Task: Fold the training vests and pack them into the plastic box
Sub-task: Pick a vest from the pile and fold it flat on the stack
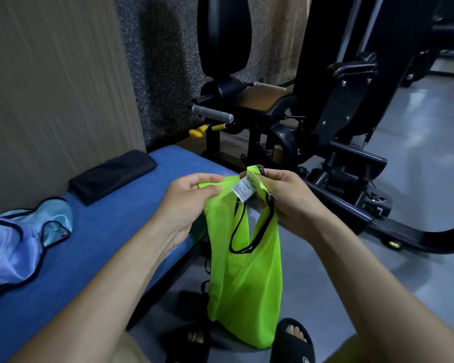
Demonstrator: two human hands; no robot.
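Observation:
A neon green training vest [244, 279] with black trim hangs in front of me over the floor. My left hand [192, 203] pinches its top edge on the left. My right hand [286, 197] grips the other shoulder strap, next to a white label [243, 189]. A light blue vest [19, 239] with black trim lies crumpled on the blue bench [95, 231] at the left. No plastic box is in view.
A folded black cloth [110, 176] lies on the bench by the wood-grain wall. A black gym machine [286, 113] stands close ahead and to the right. My feet in black slides [294, 341] rest on the grey floor.

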